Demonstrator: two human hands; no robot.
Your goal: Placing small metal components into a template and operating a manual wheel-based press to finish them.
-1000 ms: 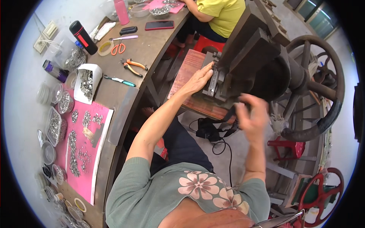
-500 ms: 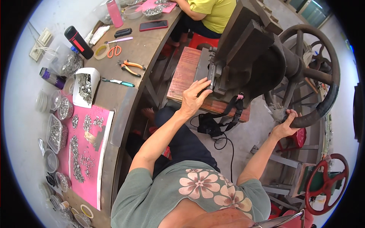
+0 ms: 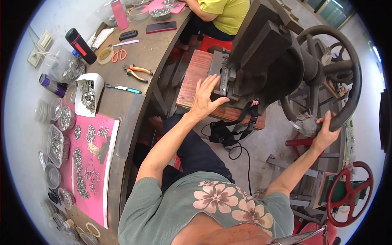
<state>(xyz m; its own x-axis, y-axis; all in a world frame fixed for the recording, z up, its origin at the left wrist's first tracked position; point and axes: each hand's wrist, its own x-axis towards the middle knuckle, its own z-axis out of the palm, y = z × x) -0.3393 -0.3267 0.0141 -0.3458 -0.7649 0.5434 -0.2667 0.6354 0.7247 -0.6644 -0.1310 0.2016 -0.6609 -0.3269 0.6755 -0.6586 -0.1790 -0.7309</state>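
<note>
My left hand (image 3: 206,97) is spread, palm down, beside the metal die bed (image 3: 223,77) of a heavy dark hand press (image 3: 267,53). Nothing shows in that hand; its fingertips are close to the bed's near edge, and whether they touch it I cannot tell. On the right, my right hand (image 3: 326,134) is closed round the lower rim of the press's big dark handwheel (image 3: 356,87). Just left of those fingers, a grey rag bundle (image 3: 306,123) is tied on the rim. The press stands on a reddish wooden block (image 3: 192,87).
A workbench (image 3: 134,96) on the left bears pliers (image 3: 136,72), scissors (image 3: 119,55), a white scoop tray (image 3: 86,111), and tubs of small silvery pieces. More pieces lie on a pink sheet (image 3: 102,163). A black strap (image 3: 245,120) hangs below the press. A person in yellow (image 3: 228,18) sits beyond.
My left hand has drawn back a little from the die bed and its fingers have spread. My right hand has moved rightward, and the wheel with its rag has turned slightly.
</note>
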